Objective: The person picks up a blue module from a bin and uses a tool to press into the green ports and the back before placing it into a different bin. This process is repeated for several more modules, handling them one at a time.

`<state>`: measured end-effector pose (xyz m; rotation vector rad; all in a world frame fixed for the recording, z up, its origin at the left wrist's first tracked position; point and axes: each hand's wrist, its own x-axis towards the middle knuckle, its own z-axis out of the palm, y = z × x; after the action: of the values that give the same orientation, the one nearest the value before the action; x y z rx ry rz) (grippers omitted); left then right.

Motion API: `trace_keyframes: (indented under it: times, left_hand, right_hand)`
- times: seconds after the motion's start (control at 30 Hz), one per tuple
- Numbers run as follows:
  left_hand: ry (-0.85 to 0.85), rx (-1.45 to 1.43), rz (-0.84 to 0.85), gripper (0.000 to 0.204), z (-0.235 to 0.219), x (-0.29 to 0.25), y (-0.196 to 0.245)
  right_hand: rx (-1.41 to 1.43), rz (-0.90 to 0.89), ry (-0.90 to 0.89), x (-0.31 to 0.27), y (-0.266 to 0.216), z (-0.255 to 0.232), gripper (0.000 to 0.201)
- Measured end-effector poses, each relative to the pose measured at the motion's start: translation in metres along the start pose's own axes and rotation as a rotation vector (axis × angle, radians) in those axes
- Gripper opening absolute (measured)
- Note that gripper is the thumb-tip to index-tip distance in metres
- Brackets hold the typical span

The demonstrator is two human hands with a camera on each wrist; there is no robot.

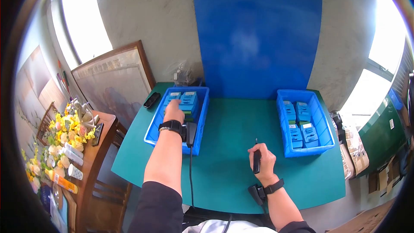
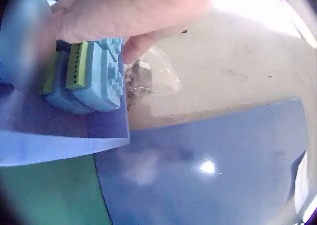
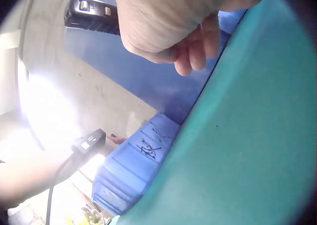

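My left hand (image 1: 174,111) reaches into the left blue bin (image 1: 204,116), over light-blue modules (image 1: 189,99) that carry green terminal blocks (image 2: 77,65). In the left wrist view its fingers reach down among the modules, one fingertip just past the far side of a module (image 2: 104,76). Part of that hand's contact is hidden, so I cannot tell whether it grips a module. Over the table's right half, my right hand (image 1: 264,160) holds a black electric screwdriver (image 1: 257,162), its thin metal tip pointing away from me. Two small buttons show on the tool in the right wrist view.
A second blue bin (image 1: 324,150) at the right holds several similar modules (image 1: 303,111). Both bins stand on a green table (image 1: 233,185) against a blue wall panel (image 1: 258,30). A small black tray (image 1: 152,100) lies left of the left bin. A cable (image 1: 191,177) hangs from my left wrist camera.
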<state>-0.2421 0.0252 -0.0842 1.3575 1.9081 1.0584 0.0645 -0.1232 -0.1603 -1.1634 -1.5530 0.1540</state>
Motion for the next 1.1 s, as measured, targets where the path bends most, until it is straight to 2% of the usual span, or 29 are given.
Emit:
trace_keyframes:
  times: [0.03,0.07,0.17,0.2,0.3,0.33,0.43,0.57,0.6,0.67,0.7,0.77,0.8,0.9,1.03,1.1]
  left_hand:
    - [-0.101,-0.108,-0.096,0.04,0.001,0.001,0.007]
    - [0.089,-0.572,-0.642,0.039,0.008,-0.006,0.039]
    - [-0.044,-0.228,-0.315,0.041,0.012,0.002,0.008]
    - [-0.142,-0.283,-0.328,0.039,0.006,0.014,-0.004]
    - [0.047,-1.166,-0.658,0.035,0.016,0.036,-0.01]
    - [0.06,-1.235,-0.746,0.029,0.013,0.031,0.005]
    - [0.075,-1.399,-0.793,0.03,0.014,0.017,0.031]
    - [-0.23,-1.499,-0.615,0.027,0.023,-0.005,0.036]
    - [-0.228,-1.501,-0.647,0.019,0.027,-0.018,0.044]
    - [-0.472,-1.419,-0.401,0.023,0.036,-0.055,0.047]
    - [-0.593,-1.369,-0.281,0.025,0.043,-0.073,0.044]
    - [-0.771,-1.282,-0.222,0.028,0.059,-0.101,0.036]
    - [-0.803,-1.247,-0.183,0.028,0.067,-0.116,0.033]
    - [-0.91,-1.067,-0.13,0.041,0.094,-0.141,0.027]
    - [-0.972,-0.987,-0.075,0.044,0.115,-0.153,0.018]
    - [-0.958,-0.966,-0.039,0.045,0.114,-0.155,0.018]
  right_hand:
    - [0.003,-0.005,-0.021,0.0,0.0,-0.001,0.023]
    - [0.011,0.006,-0.028,0.001,0.0,-0.001,0.023]
    - [0.035,0.044,-0.058,0.001,-0.003,-0.003,0.025]
    - [0.029,0.031,-0.049,0.001,-0.003,-0.003,0.026]
    - [0.017,-0.014,-0.037,0.001,0.0,0.0,0.026]
    - [0.014,-0.03,-0.032,0.001,0.001,0.0,0.026]
    - [0.021,-0.019,-0.05,0.002,-0.001,-0.002,0.026]
    - [-0.011,0.019,-0.081,0.002,-0.003,-0.004,0.016]
    - [0.02,0.024,-0.064,0.002,-0.003,-0.004,0.014]
    - [0.072,0.04,-0.024,0.003,-0.003,-0.002,0.013]
    - [0.148,0.123,-0.009,0.003,-0.004,-0.001,0.013]
    - [0.291,0.294,0.026,0.002,-0.006,0.003,0.015]
    - [0.512,0.36,0.056,0.004,-0.01,0.002,0.017]
    - [0.803,0.55,0.101,0.011,-0.019,-0.005,0.018]
    - [0.676,0.556,0.139,0.007,-0.001,-0.004,0.022]
    - [0.705,0.58,0.131,0.006,0.005,-0.005,0.023]
